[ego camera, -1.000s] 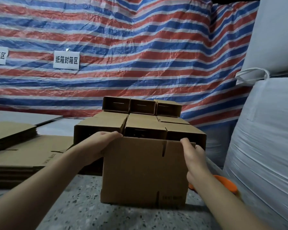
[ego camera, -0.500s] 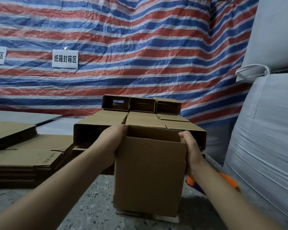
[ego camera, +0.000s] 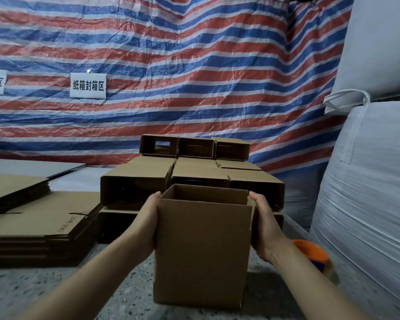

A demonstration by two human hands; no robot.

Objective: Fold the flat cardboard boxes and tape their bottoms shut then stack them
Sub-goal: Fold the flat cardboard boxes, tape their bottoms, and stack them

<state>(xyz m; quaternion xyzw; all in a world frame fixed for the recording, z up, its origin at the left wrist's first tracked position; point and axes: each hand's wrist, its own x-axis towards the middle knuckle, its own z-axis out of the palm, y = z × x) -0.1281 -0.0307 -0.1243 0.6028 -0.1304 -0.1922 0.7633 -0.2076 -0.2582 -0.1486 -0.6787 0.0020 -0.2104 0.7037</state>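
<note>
An opened-out brown corrugated cardboard box (ego camera: pixel 202 248) stands upright at lower centre of the frame, open mouth up, its near face plain. The left hand (ego camera: pixel 146 224) and right hand (ego camera: pixel 264 224) press flat against its two sides, fingers fairly straight, tips reaching the top rim.

Head view, forward and down (close over hands (ego camera: pixel 203 227)), facing tarp wall (ego camera: pixel 194 65)
</note>
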